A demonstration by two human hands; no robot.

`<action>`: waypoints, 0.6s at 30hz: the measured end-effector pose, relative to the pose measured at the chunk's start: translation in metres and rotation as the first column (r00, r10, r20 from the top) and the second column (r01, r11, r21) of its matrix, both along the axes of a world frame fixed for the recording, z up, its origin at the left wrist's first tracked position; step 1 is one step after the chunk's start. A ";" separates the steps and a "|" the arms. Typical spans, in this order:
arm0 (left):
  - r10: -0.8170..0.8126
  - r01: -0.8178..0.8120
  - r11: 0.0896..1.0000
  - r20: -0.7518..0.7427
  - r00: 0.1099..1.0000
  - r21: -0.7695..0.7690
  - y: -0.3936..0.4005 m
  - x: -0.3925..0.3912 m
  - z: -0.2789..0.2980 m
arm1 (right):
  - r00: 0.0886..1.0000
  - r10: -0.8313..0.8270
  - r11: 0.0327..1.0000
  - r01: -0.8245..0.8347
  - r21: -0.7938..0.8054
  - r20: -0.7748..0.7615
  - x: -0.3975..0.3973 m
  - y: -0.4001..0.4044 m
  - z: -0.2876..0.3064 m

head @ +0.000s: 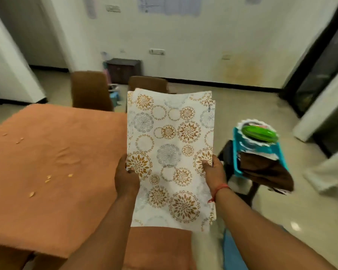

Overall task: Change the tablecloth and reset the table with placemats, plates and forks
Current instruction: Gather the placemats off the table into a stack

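Both my hands gripped a stack of placemats [170,152], left hand [126,178] on its left edge and right hand [214,172] on its right, held above the table's right end. To my left the orange tablecloth [53,162] carried scattered crumbs [47,179]; to my right a teal tray [259,152] held plates [259,131] and a brown cloth [265,170].
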State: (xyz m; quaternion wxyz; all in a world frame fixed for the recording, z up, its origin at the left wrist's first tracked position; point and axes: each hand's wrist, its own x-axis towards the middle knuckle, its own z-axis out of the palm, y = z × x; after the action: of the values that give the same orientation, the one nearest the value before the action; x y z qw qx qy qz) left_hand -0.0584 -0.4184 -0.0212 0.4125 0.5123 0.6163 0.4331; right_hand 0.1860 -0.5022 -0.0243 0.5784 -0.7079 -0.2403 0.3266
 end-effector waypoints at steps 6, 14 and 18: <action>-0.324 0.324 0.946 0.019 0.946 0.029 -0.058 0.105 0.002 | 0.950 -0.313 0.948 0.314 -0.047 0.018 0.072 -0.124 0.009; -0.602 0.602 0.797 -0.023 0.798 0.054 -0.167 0.216 0.000 | 0.841 -0.541 0.841 0.540 -0.016 -0.020 0.138 -0.290 0.005; -0.627 0.627 0.779 0.022 0.779 0.006 -0.227 0.251 0.002 | 0.827 -0.563 0.826 0.562 -0.033 -0.005 0.167 -0.351 -0.001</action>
State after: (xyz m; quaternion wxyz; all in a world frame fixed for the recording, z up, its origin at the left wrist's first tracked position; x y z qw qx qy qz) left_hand 0.1928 -0.6455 -0.0192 0.5405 0.6825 0.4068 0.2767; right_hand 0.3526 -0.8533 -0.0249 0.6399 -0.7535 -0.0122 0.1506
